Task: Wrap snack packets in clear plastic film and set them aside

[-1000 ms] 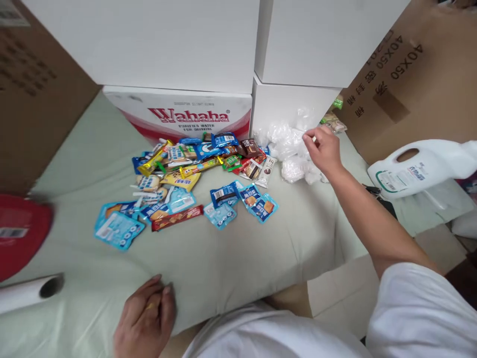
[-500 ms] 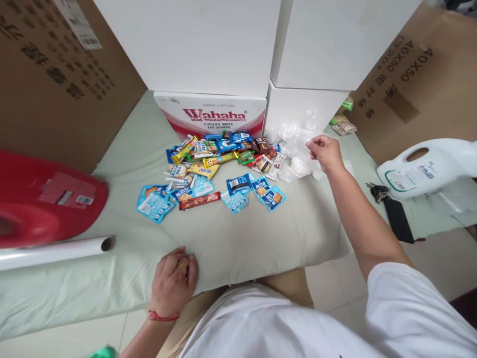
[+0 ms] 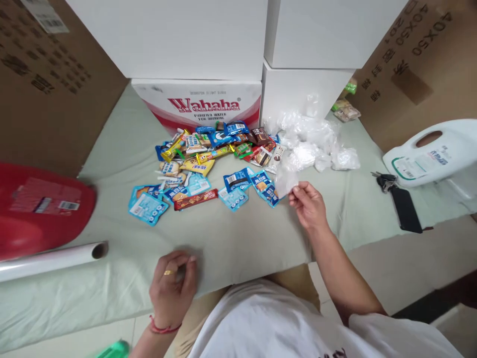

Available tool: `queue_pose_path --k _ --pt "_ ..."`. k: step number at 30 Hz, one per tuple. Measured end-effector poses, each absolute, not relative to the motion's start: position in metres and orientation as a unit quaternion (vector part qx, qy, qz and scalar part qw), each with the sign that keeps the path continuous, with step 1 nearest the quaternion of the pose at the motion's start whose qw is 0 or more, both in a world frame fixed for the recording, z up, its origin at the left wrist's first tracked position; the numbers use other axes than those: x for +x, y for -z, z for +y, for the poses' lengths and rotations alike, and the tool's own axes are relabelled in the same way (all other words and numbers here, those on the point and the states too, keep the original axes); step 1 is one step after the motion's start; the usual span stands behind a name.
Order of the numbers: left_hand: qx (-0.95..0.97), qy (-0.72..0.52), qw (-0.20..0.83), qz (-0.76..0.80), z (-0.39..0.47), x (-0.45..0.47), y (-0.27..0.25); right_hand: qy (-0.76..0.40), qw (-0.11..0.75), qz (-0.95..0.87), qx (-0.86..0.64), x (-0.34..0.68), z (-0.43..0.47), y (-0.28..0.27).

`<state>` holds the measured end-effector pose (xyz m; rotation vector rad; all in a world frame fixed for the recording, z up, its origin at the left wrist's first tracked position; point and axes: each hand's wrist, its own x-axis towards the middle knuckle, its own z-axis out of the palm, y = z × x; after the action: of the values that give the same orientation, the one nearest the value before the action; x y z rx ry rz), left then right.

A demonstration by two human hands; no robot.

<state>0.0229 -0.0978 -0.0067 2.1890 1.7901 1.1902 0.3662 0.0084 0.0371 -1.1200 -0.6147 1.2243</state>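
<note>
Between the thumb and fingers of my right hand (image 3: 308, 208) is one thin clear plastic bag (image 3: 286, 180), its far end hanging over the edge of the blue snack packets (image 3: 266, 188). Behind it lies a loose heap of crumpled clear bags (image 3: 311, 134). My left hand (image 3: 174, 283), with a ring and a red wrist cord, rests by the table's front edge. Its fingers are curled in, thumb close to the forefinger, and nothing shows in them. A mixed pile of wrapped snacks (image 3: 216, 149) lies beyond, with a red snack bar (image 3: 196, 199) at its near side.
A Wahaha carton (image 3: 208, 102) and stacked white boxes (image 3: 171, 35) stand behind the snacks. To the left are a red container (image 3: 44, 214) and a white roll (image 3: 52, 261). A white jug (image 3: 428, 156), keys (image 3: 386, 181) and a black phone-like object (image 3: 406, 209) lie on the right.
My right hand has drawn back toward me from the bag heap, bringing a clear bag along. My left hand stays in place, its thumb and fingers slightly looser. The view has shifted a little.
</note>
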Motion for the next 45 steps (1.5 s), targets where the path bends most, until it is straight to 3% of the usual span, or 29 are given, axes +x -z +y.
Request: queue_pose_path --k 6,10,14,18,20,23,27,31,36,39,45 --pt "0.578 -0.481 0.411 0.516 -0.049 0.118 -0.018 -0.522 0.526 -0.409 -0.532 0.325 -0.023 -0.021" --pt "0.508 -0.458 0.537 0.493 0.004 0.145 -0.014 -0.523 0.489 -0.45 -0.534 0.32 -0.031 -0.016" --pt "0.357 -0.509 0.66 0.422 0.03 0.127 -0.006 -0.539 0.52 -0.367 -0.553 0.329 -0.035 -0.006" --pt "0.257 -0.504 0.752 0.338 0.033 0.112 0.001 -0.582 0.496 -0.333 -0.551 0.335 -0.04 0.004" --pt "0.237 -0.484 0.778 0.324 0.033 0.112 0.004 -0.536 0.516 -0.357 -0.565 0.337 -0.039 0.005" --pt "0.236 -0.468 0.788 0.323 0.033 0.116 0.006 -0.364 0.562 -0.439 -0.599 0.34 -0.033 0.0" --pt "0.269 -0.454 0.787 0.319 0.031 0.119 0.007 -0.192 0.477 -0.623 -0.59 0.339 -0.021 -0.01" --pt "0.304 -0.447 0.783 0.306 0.03 0.118 0.007 -0.142 0.39 -0.722 -0.554 0.324 -0.012 -0.008" --pt "0.289 -0.408 0.809 0.308 0.032 0.113 0.007 -0.115 0.378 -0.746 -0.537 0.311 -0.006 -0.002" --pt "0.319 -0.405 0.775 0.365 0.034 0.113 0.011 -0.09 0.359 -0.77 -0.519 0.309 -0.01 -0.007" --pt "0.256 -0.474 0.755 0.376 0.044 0.111 0.011 0.0 0.36 -0.759 -0.542 0.314 -0.039 -0.014"
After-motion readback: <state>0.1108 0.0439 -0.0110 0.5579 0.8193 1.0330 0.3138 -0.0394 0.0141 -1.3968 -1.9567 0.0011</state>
